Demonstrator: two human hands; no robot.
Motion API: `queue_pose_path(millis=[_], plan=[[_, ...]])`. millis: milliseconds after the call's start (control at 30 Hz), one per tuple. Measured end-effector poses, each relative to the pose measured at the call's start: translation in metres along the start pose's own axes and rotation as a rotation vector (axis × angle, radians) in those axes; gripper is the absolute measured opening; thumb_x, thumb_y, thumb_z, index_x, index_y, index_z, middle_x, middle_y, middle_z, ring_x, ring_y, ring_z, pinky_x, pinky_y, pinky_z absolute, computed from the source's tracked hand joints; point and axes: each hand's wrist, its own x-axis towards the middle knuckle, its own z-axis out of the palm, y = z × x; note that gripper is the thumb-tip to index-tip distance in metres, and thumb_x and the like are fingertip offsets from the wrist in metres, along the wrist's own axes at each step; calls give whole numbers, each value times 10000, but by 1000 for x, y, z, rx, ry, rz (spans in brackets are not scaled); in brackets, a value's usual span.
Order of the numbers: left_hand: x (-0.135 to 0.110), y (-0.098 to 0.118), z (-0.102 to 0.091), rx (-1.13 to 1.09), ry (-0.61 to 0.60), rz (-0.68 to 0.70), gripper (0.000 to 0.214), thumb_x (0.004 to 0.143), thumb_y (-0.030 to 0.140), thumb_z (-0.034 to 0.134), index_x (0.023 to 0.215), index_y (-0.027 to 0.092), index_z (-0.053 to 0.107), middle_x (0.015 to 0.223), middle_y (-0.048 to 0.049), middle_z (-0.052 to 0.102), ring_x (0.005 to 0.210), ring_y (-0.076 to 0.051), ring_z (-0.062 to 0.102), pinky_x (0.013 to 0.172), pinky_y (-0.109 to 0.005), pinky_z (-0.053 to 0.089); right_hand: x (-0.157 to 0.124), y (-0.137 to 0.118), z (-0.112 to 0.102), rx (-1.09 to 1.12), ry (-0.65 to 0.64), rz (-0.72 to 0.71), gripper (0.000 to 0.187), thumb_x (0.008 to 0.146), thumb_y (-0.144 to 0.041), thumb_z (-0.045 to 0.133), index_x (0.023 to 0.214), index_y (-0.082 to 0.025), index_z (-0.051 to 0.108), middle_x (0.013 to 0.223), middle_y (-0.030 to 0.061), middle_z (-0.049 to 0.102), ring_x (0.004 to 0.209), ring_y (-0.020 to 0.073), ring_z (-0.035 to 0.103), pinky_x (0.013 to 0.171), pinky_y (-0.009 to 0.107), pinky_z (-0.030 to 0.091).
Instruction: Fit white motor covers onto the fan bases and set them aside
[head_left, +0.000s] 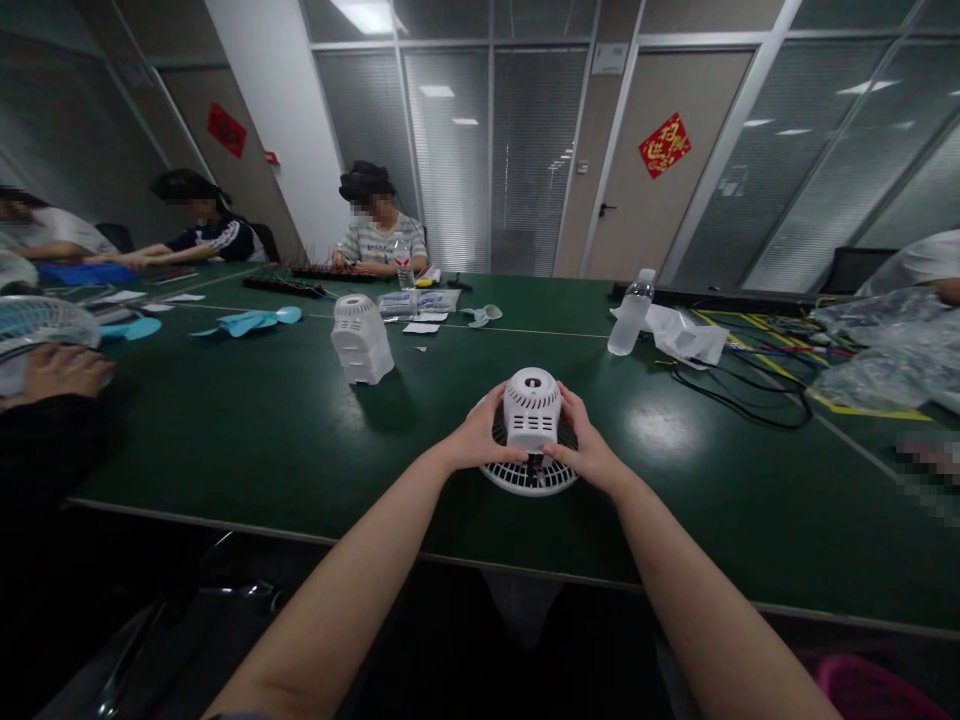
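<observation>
A white fan motor housing [532, 408] stands on a round white fan grille [531, 476] lying flat on the green table [262, 430] in front of me. My left hand [480, 435] wraps round the housing's left side, fingers curled against it. My right hand [586, 445] grips the right side, thumb pressed near the bottom of the housing. Both hands rest over the grille's rim. A second white fan base part [361, 339] stands upright further back to the left, untouched.
A clear water bottle [631, 313] and white packaging [686, 337] lie back right, with tangled cables [757, 385] and plastic bags [892, 350]. Blue fan blades [251, 320] lie at the left. A co-worker's hand [60, 370] holds another grille [37, 325]. Other people sit at the far end.
</observation>
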Motion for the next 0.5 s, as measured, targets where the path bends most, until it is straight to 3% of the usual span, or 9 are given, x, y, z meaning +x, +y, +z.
queue_pose_path(millis=[133, 267, 500], plan=[[-1, -1, 3, -68, 20, -25, 1146, 627, 476, 844, 1554, 255, 208, 1590, -167, 313, 1470, -424, 276, 1197, -647, 197, -1, 1, 1, -17, 25, 3, 1034, 815, -463, 754, 1581, -328, 73, 1640, 111, 262, 1508, 335, 259, 1223, 595, 199], [-2, 0, 6, -131, 57, -33, 1176, 687, 479, 818, 1584, 261, 89, 1594, -171, 312, 1470, -399, 298, 1197, -620, 231, -1, 2, 0, -15, 45, -13, 1024, 806, -472, 760, 1578, -326, 103, 1636, 114, 257, 1492, 329, 300, 1217, 580, 241], [-2, 8, 6, -86, 52, 22, 1196, 648, 437, 861, 1581, 290, 128, 1623, -145, 263, 1482, -376, 283, 1209, -591, 237, 1, 5, -3, -10, 42, 17, 1039, 778, -457, 786, 1575, -336, 130, 1549, 121, 409, 1445, 334, 390, 1206, 595, 257]])
